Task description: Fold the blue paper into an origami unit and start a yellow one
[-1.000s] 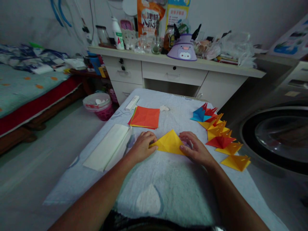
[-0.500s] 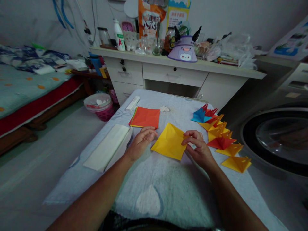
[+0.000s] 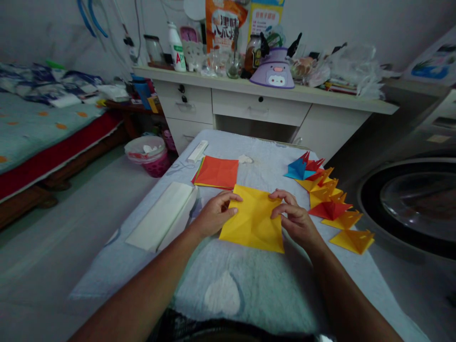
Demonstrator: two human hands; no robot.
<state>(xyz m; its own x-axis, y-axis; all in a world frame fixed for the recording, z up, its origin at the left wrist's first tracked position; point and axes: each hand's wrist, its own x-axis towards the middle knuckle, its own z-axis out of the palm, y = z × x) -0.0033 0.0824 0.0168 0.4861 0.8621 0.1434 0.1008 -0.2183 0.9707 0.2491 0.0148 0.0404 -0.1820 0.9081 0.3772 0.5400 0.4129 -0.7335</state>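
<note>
A creased yellow paper square (image 3: 252, 221) is spread above the cloth-covered table, between my two hands. My left hand (image 3: 218, 213) pinches its left edge, thumb and fingers on the sheet. At the opposite edge my right hand (image 3: 292, 216) grips the paper between thumb and fingers. Just behind my left hand lies a stack of square sheets (image 3: 217, 172) with an orange-red one on top. Along the right side of the table stands a row of folded paper pieces: a blue one (image 3: 298, 168), a red one (image 3: 331, 209), and several orange-yellow ones (image 3: 353, 241).
A long white packet (image 3: 162, 216) lies left of my left arm, and a small white box (image 3: 198, 151) near the table's far left corner. Beyond the table is a cluttered cabinet (image 3: 185, 97). A pink bin (image 3: 155, 159) stands left, a washing machine (image 3: 420, 142) right.
The yellow paper has turned and now shows as a wider, flatter square. My left hand, previously beside it, has taken hold of its left edge. The view has shifted slightly.
</note>
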